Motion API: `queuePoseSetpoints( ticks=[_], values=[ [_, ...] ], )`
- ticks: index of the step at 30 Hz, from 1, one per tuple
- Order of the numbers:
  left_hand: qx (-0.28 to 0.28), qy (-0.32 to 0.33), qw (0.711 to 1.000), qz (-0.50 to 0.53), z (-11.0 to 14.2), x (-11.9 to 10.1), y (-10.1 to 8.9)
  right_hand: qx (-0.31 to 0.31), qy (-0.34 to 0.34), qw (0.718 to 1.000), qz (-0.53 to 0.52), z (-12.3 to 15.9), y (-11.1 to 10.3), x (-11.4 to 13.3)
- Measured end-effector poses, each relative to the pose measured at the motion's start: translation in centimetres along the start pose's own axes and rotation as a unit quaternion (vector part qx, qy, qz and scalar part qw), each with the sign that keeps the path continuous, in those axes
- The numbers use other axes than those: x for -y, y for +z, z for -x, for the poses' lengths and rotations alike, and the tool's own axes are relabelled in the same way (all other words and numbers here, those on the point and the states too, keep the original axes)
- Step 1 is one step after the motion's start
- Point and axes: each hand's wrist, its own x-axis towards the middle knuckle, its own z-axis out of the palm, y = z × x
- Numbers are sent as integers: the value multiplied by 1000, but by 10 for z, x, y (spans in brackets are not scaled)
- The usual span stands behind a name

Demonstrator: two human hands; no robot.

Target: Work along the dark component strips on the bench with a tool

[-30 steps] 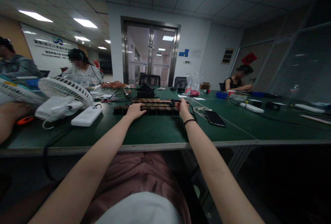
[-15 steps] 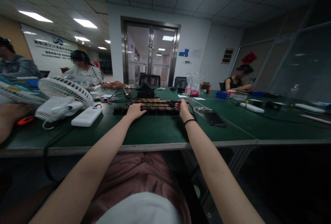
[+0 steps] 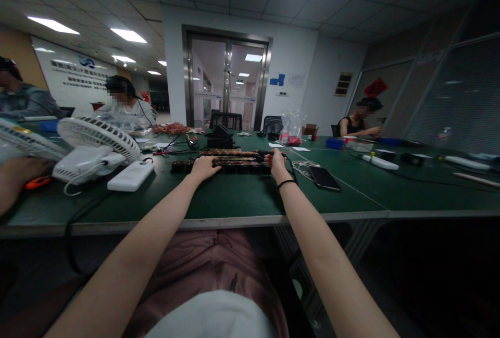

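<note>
Rods [image 3: 242, 161] lie on bench [image 3: 230, 197], partly under your left hand [image 3: 202, 168]; whether its fingers grip, cannot tell. Your right hand [image 3: 276, 161] pinches dark handle [image 3: 265, 153]. Rods likely stiff, light, slippery: hold by dark base [image 3: 242, 170].

Black phone [image 3: 325, 178] beside white cable [image 3: 305, 164]

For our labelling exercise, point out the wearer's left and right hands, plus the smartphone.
Left hand [image 3: 202, 168]: head view, back of the hand.
Right hand [image 3: 277, 162]: head view, its middle.
Smartphone [image 3: 325, 178]: head view, dark screen.
</note>
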Motion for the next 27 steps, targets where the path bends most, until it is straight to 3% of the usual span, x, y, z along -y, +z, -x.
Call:
queuePoseSetpoints(
  ticks=[27],
  values=[
    [8,-1,1000,-15,4,-6,-7,-4,1,1000,-7,-1,-1,-1]
  ],
)
